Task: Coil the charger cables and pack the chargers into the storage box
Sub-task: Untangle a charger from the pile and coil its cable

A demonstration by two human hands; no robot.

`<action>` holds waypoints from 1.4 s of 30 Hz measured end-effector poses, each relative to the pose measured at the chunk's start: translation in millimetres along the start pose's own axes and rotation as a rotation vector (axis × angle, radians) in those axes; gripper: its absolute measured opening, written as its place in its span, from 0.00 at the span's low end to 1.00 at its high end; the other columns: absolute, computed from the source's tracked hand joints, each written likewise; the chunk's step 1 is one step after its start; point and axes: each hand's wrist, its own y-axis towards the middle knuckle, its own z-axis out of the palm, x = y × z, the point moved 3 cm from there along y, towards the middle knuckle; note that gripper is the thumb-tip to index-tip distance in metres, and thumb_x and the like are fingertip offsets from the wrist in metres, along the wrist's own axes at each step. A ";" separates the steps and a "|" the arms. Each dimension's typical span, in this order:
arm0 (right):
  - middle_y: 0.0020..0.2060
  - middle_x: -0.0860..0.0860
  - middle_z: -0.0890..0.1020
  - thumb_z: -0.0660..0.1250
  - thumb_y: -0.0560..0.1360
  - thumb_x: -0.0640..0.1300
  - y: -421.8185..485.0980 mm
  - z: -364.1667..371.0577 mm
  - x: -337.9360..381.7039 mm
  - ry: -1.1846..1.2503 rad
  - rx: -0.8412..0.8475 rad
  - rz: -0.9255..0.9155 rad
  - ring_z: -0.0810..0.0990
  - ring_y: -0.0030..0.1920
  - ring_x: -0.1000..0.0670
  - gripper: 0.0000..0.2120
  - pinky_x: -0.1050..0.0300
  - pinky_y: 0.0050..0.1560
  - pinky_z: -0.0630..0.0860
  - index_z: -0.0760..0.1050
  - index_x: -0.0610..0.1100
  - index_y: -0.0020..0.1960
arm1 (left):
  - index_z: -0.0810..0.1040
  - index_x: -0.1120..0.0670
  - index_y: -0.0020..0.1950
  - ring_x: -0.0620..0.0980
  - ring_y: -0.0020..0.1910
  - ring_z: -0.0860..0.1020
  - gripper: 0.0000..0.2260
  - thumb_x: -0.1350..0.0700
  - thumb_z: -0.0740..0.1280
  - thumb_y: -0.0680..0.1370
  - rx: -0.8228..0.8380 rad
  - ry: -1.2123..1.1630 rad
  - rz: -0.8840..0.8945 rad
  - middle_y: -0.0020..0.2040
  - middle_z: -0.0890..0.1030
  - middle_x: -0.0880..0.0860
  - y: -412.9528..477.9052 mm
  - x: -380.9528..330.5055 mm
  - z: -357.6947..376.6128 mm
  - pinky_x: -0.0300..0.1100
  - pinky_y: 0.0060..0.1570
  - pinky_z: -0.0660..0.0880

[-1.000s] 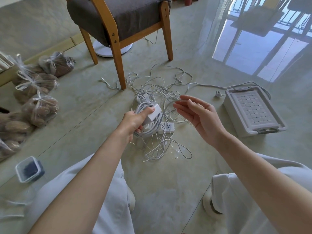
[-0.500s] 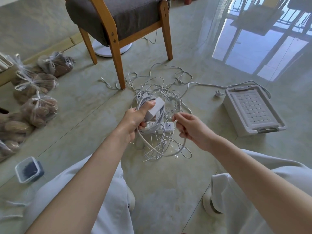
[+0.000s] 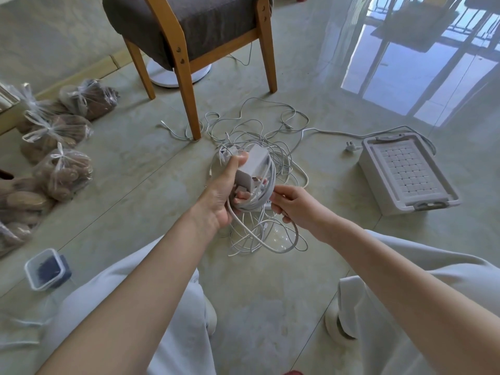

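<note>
The left hand (image 3: 219, 196) grips a white boxy plastic charger (image 3: 254, 163) in curled fingers (image 3: 241, 196); the right hand (image 3: 296, 207) seemingly pinches its coiled white cable (image 3: 267, 189).

I saw a glossy, mirror-smooth floor (image 3: 270, 293), a chair (image 3: 186, 85) of varnished wood with a matt grey cloth seat (image 3: 205, 20), a smooth white plastic charger (image 3: 254, 165) and cable (image 3: 272, 175), a matt plastic box (image 3: 405, 169), and crinkled clear plastic bags (image 3: 63, 171).
</note>
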 end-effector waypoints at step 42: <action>0.45 0.50 0.75 0.62 0.75 0.46 -18.4 24.8 -16.9 -0.100 -0.505 -0.159 0.75 0.47 0.47 0.05 0.51 0.48 0.74 0.74 0.50 0.51 | 0.76 0.54 0.45 0.41 0.18 0.63 0.14 0.44 0.67 0.74 -0.064 0.307 0.030 0.27 0.72 0.49 14.0 22.9 3.1 0.30 0.17 0.57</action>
